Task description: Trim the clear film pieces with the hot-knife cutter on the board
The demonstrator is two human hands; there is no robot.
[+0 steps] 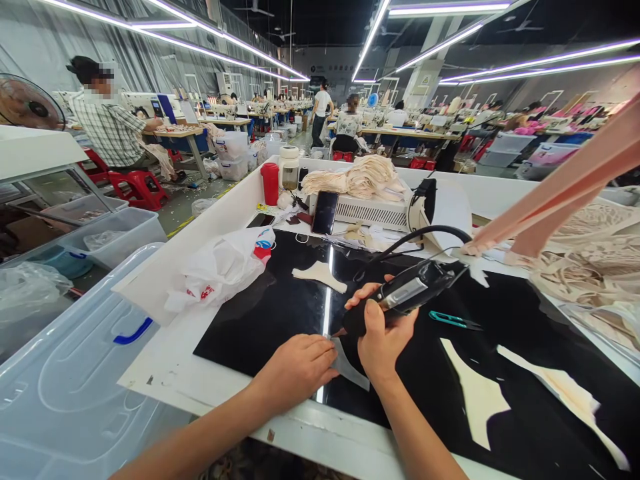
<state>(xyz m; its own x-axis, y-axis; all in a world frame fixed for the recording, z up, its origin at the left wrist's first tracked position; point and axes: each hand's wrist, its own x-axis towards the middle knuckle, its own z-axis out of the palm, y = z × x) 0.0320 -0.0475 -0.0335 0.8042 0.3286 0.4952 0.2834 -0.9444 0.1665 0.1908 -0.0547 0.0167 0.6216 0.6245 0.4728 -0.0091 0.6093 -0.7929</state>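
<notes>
Two bare hands show in the head view, both over a glossy black sheet on a white tabletop. The left hand lies palm down, fingers extended and together, its fingertips at the left edge of a small greyish cut piece; how firmly they press cannot be told. The right hand is closed around a black handheld tool with a silver-coloured section, its body slanting up and away to the right.

Relation of note: the piece lies flat between the hands, just right of the left fingertips and partly below the right hand. Its long axis runs from beside the left fingers toward the near right. The left hand is the nearer, apparently touching; the right is raised above, and contact between tool and piece cannot be confirmed.

Teal snips lie right of the right hand. One cream piece lies beyond the hands, two others to the right.

Markings: a white plastic bag bears red and blue print, not legible. Lettering on the far wall is too small to read. No brand is legible on the tool.
</notes>
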